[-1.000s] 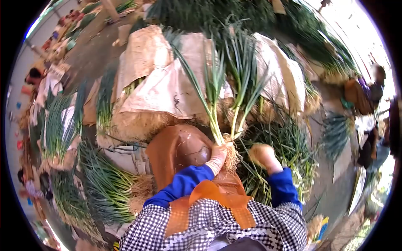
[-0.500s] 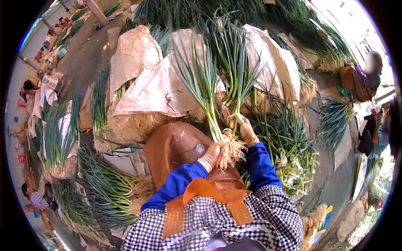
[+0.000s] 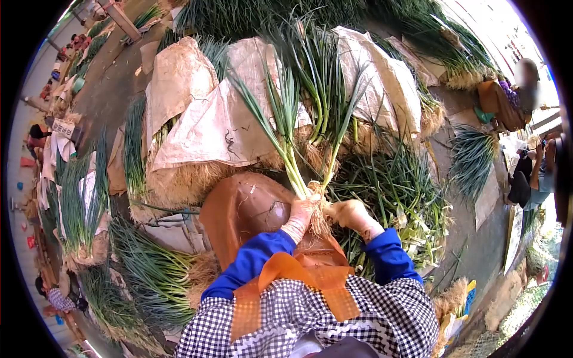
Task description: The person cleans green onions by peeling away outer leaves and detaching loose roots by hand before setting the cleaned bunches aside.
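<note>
Small bunch of long green-leaved, pale-stemmed onion-like plants (image 3: 290,169) sits at the left hand (image 3: 302,212), which is closed around the pale base; leaves fan away beyond the hands, one stalk splayed to the right. Tangled straw-coloured fibrous roots (image 3: 320,222) hang between the hands. Right hand (image 3: 351,215) is curled against the roots' right side; fingers hidden and blurred, can't tell if it's pinching anything. Handling, my judgement: light, stems firm but easily bruised, maybe slick, leaves floppy; best hold is the pale base just above the roots. Below and left of the hands, glossy orange-brown sheet apron (image 3: 239,206). Right of the right hand, messy heap of loose green leaves (image 3: 397,197). Beyond both hands, pinkish-white woven sacking (image 3: 206,131) over more rooted bundles. Left of the left hand, green rooted pile (image 3: 152,268).
</note>
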The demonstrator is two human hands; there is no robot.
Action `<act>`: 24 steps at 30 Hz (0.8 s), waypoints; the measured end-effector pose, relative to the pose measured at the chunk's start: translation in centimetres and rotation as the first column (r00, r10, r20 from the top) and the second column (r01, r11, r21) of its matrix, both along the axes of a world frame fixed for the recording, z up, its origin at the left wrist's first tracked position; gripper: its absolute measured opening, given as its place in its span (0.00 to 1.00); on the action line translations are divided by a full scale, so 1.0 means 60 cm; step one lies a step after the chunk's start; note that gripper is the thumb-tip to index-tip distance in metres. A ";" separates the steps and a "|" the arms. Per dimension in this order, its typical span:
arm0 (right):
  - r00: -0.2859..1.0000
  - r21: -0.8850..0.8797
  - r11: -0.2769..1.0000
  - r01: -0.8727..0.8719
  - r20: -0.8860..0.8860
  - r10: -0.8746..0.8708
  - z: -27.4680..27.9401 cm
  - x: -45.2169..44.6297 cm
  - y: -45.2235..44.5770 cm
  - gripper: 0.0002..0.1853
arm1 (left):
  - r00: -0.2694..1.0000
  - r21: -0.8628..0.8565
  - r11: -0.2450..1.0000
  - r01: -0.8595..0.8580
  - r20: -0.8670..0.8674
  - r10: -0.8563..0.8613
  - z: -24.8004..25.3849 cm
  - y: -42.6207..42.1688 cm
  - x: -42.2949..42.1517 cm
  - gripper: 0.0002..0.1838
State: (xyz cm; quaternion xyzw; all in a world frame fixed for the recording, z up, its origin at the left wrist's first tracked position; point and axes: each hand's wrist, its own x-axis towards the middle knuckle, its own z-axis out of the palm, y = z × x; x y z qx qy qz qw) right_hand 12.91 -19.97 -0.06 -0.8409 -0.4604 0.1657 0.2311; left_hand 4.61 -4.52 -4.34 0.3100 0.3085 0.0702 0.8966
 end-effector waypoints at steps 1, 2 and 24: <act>0.905 0.033 0.945 0.325 -0.301 -0.301 -0.084 0.020 0.002 0.14 | 1.000 -0.109 0.994 -0.019 -0.007 0.018 -0.008 0.001 0.002 0.09; 0.871 0.036 0.910 0.414 -0.306 -0.384 -0.091 0.032 0.018 0.15 | 1.000 -0.110 0.994 -0.014 -0.012 0.013 -0.008 -0.003 -0.002 0.09; 0.621 0.507 0.430 0.747 -0.301 -0.724 -0.081 0.035 -0.005 0.05 | 0.973 -0.618 0.763 0.187 0.221 -0.059 0.088 0.075 -0.019 0.14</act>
